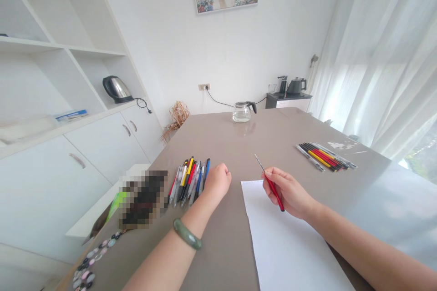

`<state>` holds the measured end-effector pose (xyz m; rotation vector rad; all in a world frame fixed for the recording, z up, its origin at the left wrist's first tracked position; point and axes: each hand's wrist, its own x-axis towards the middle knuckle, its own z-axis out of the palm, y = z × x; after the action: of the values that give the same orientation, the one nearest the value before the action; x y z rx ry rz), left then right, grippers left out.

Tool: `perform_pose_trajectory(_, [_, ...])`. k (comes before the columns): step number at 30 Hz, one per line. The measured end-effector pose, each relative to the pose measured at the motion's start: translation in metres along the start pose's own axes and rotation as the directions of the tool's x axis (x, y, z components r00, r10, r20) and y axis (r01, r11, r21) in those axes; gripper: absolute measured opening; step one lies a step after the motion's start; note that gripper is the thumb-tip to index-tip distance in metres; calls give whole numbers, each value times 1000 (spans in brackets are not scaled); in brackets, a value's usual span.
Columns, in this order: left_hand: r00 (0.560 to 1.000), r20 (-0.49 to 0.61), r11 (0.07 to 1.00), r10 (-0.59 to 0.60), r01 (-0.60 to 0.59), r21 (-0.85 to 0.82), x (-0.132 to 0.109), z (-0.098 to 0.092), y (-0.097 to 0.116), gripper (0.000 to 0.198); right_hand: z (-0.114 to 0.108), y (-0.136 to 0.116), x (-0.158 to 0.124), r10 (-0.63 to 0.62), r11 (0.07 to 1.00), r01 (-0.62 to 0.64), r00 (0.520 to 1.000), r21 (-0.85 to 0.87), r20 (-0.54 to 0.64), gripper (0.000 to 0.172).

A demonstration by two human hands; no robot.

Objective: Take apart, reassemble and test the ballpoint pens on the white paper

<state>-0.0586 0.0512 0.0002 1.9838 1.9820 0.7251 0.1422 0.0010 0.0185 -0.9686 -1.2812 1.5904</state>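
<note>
My right hand (285, 193) is closed around the red barrel of a pen (275, 194). A thin, pale refill tip (258, 162) sticks out of its upper end, pointing up and left. Below that hand lies a white sheet of paper (283, 245). My left hand (218, 180), above a green bangle (187, 234), is curled into a fist on the table; whatever its fingers hold, if anything, is hidden. Just left of it lies a pile of assorted pens (187, 182) in red, yellow, blue, black and clear.
At the right of the table (232, 145) lies a row of pens (324, 157), with white scraps (341, 145) behind it. A glass pot (242, 112) with clear liquid stands at the far edge. A beaded strap (97, 254) runs from a blurred-out object (145, 200) at the left edge.
</note>
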Motion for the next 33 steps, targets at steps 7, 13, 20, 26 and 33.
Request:
perform_pose_trajectory(7, [1000, 10, 984, 11, -13, 177, 12, 10, 12, 8, -6, -3, 1, -33, 999, 34, 999, 43, -12, 19])
perform_pose_trajectory(13, [1000, 0, 972, 27, -26, 232, 9, 11, 10, 15, -8, -3, 3, -23, 999, 24, 1000, 46, -11, 19])
perform_pose_trajectory(20, [1000, -10, 975, 21, -19, 221, 6, 8, 9, 17, -7, -2, 2, -24, 999, 25, 999, 23, -31, 20])
perform_pose_trajectory(26, [1000, -14, 981, 24, -21, 194, 3, 8, 7, 16, -7, 0, 3, -9, 1000, 9, 999, 16, -33, 19])
perform_pose_trajectory(33, [999, -22, 987, 43, -39, 156, 4, 9, 3, 14, -8, 3, 4, -14, 1000, 14, 1000, 20, -14, 18])
